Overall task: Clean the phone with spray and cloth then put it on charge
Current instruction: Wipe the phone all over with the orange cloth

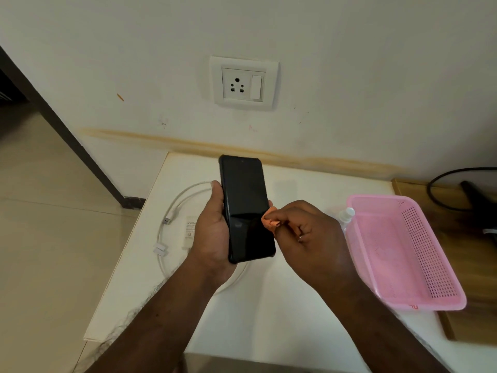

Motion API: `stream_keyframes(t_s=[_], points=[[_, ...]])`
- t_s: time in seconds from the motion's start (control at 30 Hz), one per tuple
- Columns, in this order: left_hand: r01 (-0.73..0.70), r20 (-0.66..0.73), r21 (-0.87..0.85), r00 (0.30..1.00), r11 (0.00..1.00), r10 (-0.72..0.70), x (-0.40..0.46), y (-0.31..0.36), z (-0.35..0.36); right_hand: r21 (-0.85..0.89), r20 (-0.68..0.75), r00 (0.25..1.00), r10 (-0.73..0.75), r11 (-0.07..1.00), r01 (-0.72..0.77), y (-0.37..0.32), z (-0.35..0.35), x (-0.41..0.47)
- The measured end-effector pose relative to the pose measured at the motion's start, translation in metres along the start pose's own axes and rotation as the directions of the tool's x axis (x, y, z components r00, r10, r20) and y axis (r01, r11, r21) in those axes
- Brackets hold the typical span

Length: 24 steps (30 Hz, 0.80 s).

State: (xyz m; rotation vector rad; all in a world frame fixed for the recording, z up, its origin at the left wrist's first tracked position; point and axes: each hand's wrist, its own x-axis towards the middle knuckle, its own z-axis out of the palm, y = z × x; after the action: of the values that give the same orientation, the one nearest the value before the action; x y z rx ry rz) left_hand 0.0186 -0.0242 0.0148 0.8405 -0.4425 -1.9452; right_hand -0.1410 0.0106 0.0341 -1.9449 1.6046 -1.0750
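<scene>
Left hand (212, 232) wrapped around the black phone (246, 208), thumb along its 9 o'clock edge, fingertips just showing past the 3 o'clock edge; phone held upright above the white table (282, 305), dark screen facing the camera, top end toward 12 o'clock. Right hand (309, 235) at 3 o'clock of the phone, fingers curled and pinching a small orange cloth (270, 218), the cloth touching the phone's right edge about midway down. On the table beneath the left hand, partly hidden by it, a white charger adapter (189, 230) lying flat, and around it a looped white cable (172, 208) with its USB plug (167, 220) at 9 o'clock of the phone. At 3 o'clock of the right hand, a pink perforated basket (403, 251) resting on the table, and just beside its near-left corner the white cap of a spray bottle (347, 214), body mostly hidden behind the hand. At 12 o'clock, on the wall, a white socket plate (243, 82) with a switch at its right side. At 2 o'clock, far right, a black cord (441, 181) on a wooden surface.
</scene>
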Motion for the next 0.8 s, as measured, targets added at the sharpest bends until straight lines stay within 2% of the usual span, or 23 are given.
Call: stream_keyframes(t_s=[0.17,0.4,0.8], points=[[0.054,0.084,0.092,0.995,0.994,-0.061,-0.003,-0.006,0.002,0.005,-0.070,0.997,0.018,1.000,-0.017,0.004,-0.006,0.002],[0.106,0.235,0.057,0.965,0.993,-0.116,-0.004,-0.011,0.004,0.119,-0.138,0.989,0.054,0.992,-0.038,-0.001,-0.013,0.002],[0.244,0.363,0.143,0.889,0.959,-0.280,-0.011,-0.006,0.010,0.018,-0.342,0.939,0.037,0.999,-0.033,0.001,-0.024,0.011]])
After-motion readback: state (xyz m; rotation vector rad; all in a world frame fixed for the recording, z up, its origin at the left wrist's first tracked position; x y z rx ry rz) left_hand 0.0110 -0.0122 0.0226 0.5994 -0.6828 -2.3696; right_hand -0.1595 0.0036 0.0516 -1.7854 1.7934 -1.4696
